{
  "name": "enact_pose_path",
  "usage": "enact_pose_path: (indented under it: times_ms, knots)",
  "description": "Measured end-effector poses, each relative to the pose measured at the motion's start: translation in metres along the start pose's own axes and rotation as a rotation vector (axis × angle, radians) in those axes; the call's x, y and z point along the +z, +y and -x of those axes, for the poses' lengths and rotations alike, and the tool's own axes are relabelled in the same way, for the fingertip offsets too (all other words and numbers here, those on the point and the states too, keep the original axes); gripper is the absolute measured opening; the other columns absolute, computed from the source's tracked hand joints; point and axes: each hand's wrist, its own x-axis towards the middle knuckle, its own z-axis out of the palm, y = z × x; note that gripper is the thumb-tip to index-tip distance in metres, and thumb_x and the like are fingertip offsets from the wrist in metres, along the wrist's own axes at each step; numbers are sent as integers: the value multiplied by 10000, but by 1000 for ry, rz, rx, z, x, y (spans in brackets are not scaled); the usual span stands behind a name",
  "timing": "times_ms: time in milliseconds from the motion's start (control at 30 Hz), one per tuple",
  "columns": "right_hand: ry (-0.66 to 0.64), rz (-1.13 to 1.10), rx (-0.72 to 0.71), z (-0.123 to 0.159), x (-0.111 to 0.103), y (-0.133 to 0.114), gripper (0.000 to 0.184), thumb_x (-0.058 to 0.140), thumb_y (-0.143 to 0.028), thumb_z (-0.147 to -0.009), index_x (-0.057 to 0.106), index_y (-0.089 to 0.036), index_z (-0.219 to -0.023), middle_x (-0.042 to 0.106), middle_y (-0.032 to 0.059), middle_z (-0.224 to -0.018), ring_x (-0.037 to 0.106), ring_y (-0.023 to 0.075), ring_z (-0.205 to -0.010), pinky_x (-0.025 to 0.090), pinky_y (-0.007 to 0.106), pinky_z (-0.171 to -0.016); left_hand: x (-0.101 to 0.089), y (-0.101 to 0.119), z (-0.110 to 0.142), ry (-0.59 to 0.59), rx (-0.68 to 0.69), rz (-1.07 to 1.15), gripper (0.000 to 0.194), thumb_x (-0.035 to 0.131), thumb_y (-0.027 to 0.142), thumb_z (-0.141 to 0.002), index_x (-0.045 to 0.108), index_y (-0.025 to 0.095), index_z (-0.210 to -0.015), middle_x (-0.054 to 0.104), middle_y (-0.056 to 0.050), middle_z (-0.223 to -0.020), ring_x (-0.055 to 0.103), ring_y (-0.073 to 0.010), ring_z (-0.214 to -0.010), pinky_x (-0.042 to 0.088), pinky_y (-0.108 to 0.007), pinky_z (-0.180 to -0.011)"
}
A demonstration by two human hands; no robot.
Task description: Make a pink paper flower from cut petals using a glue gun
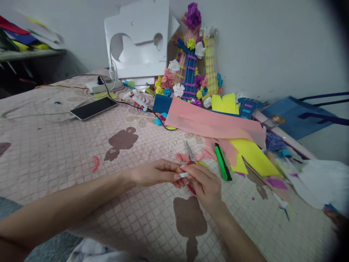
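Note:
Pinched between the fingertips of both hands is a small white piece with faint printing (184, 175); its exact kind does not show. My left hand (155, 173) reaches in from the left, fingers closed at one end of it. My right hand (205, 183) closes around the other end, covering part of it. Scissors (190, 151) lie just behind the hands, blades pointing away, their red handles partly hidden by my right hand. To the right of them rests a green box cutter (223, 162). Pink paper scraps (209, 147) lie around the blades.
A large pink paper sheet (212, 118) and yellow paper (256, 156) lie behind. A white glue gun (139, 100) with a black cord, a phone (94, 108) and a power strip (103, 86) are at back left. Paper-decorated guitar shapes (190, 74) lean on the wall.

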Motion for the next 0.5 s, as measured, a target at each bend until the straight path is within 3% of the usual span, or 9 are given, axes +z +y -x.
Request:
enact_pose_path:
  times_ms: [200,367,500]
  knots:
    - [56,3,1,-5,2,-5,280,480,-121,-879,636,-227,-1085,698,51,-948,664,155,-866,548,270,-749,0,-2,0,33,-10,26,229,675,328,-808,687,117,-898,663,-29,-835,601,-89,-786,455,-225,-802]
    - [66,-51,61,-2,3,-2,253,499,-138,-879,634,-231,-1072,698,46,-950,656,157,-884,537,289,-782,-5,1,1,-66,-34,100,269,669,321,-817,668,126,-1003,666,-54,-935,617,-111,-867,452,-251,-853]
    - [56,-25,34,0,3,-1,291,493,-110,-867,638,-238,-1085,702,43,-964,661,158,-900,536,282,-789,-7,2,1,-69,-32,52,279,661,319,-824,663,132,-1030,667,-61,-955,623,-116,-860,459,-266,-863]
